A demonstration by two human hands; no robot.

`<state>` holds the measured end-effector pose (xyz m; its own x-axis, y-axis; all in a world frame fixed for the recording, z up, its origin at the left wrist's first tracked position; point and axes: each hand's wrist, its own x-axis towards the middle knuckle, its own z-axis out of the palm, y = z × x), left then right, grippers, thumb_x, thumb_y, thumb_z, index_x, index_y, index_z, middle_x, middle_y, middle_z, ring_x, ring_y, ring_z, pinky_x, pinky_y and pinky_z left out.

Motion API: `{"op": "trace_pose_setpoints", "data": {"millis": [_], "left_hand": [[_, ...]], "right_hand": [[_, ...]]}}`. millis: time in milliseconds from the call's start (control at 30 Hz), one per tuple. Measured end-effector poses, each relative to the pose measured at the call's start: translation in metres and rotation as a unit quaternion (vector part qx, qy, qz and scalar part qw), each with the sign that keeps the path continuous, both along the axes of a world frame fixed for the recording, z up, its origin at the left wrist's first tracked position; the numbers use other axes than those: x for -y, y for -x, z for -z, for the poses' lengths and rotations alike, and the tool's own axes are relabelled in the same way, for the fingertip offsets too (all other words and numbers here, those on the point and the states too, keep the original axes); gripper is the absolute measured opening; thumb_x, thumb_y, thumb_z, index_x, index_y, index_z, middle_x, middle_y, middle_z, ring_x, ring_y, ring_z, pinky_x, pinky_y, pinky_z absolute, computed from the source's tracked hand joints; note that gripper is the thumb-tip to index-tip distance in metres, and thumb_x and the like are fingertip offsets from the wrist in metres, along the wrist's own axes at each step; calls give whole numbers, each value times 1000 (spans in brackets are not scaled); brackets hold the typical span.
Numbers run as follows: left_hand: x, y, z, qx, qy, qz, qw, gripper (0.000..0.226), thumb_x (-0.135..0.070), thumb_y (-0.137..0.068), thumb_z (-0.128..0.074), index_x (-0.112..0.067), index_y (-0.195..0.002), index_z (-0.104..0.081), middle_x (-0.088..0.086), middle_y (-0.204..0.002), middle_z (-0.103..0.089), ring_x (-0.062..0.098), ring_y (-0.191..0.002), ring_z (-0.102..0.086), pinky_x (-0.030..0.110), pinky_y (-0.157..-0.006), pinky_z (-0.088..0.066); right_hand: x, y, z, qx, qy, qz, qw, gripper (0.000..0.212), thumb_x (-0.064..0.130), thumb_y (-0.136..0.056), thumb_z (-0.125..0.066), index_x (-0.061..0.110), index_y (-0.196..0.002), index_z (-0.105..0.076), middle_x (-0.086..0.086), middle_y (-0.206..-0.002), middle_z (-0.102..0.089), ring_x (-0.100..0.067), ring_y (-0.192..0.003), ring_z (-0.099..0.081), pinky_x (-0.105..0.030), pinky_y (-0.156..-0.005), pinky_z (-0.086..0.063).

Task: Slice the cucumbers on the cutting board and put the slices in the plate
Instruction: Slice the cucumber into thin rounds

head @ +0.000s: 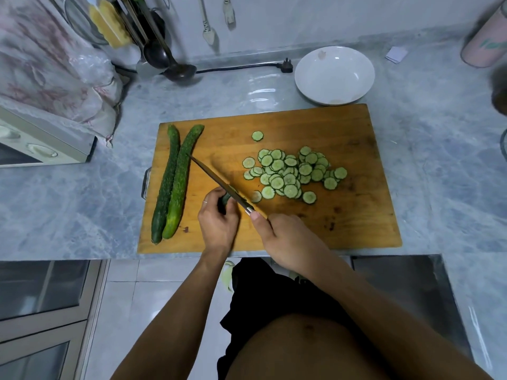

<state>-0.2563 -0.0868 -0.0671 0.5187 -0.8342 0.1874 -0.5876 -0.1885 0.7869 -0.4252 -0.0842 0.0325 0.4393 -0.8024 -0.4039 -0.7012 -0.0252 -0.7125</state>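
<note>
A wooden cutting board [343, 215] lies on the marble counter. Two whole cucumbers [172, 182] lie side by side along its left part. A pile of several cucumber slices [290, 174] sits in the middle, with one stray slice [257, 136] further back. My left hand [218, 223] grips a short cucumber stub [226, 200] near the board's front. My right hand [288, 242] holds the knife [216, 179] by its handle, and the blade rests against the stub's cut end, tip pointing back-left. A white plate [310, 86] stands behind the board.
A cloth-covered appliance [41, 144] sits at the left. Ladles and utensils [164, 56] hang at the back left, and a black plug and cord [285, 65] lie beside the plate. A pink container [485, 42] stands at the back right. The counter edge runs just below the board.
</note>
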Motion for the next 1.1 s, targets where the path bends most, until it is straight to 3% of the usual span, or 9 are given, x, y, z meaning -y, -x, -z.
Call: {"op": "trace_pose_setpoints", "data": {"millis": [100,267,433,633,733,933,1100], "left_hand": [[0,1,1,-9,15,4,1000,17,-12,-85,-60,-2,-98,-65,9,-93,-64,22,-84,-57,22,-71,-38],[1,2,3,-17,29,-2,999,3,-3,-87,-62,-5,-89,-62,0,-86,-56,16,-80,-51,25,-68,-36],[1,2,4,-28,40,-13,999,4,-4,-85,-63,-4,-88,-65,2,-84,-60,16,-79,-53,23,-68,-38],[2,3,5,-41,50,-12,998,18,-15,-84,-56,-2,-91,-67,12,-89,-67,21,-82,-59,22,-71,-40],[1,2,4,-36,55,-5,998,29,-22,-82,-50,-1,-93,-67,11,-93,-69,17,-86,-59,18,-75,-41],[1,2,2,-39,55,-3,998,28,-19,-81,-49,-2,-94,-67,7,-96,-68,10,-89,-58,9,-78,-40],[2,-3,5,-51,37,-2,998,22,-14,-84,-56,-2,-98,-67,6,-103,-71,21,-93,-64,24,-79,-49]], "right_hand": [[2,0,-3,-2,0,-3,1000,59,57,-103,-23,18,-62,-41,-5,-67,-47,-18,-64,-48,-34,-53,-27],[-1,-1,-5,-6,6,-18,1000,58,55,-104,-23,17,-63,-41,-4,-67,-46,-12,-63,-43,-34,-63,-29],[0,-1,-7,-11,15,-23,1000,57,54,-104,-23,18,-64,-41,-3,-67,-46,-9,-61,-41,-35,-58,-25],[3,-11,1,-5,5,-17,1000,59,52,-105,-21,17,-60,-39,-3,-62,-44,-16,-57,-44,-34,-57,-27],[7,-19,7,5,-8,-9,1000,61,51,-105,-21,17,-59,-39,-3,-59,-43,-17,-56,-42,-32,-61,-29],[13,-35,19,-3,-40,28,999,59,56,-103,-18,20,-62,-39,-9,-72,-46,-31,-77,-48,-34,-71,-31],[18,-40,17,-4,-60,41,997,60,55,-104,-17,15,-71,-48,-10,-79,-50,-29,-89,-48,-34,-77,-33]]}}
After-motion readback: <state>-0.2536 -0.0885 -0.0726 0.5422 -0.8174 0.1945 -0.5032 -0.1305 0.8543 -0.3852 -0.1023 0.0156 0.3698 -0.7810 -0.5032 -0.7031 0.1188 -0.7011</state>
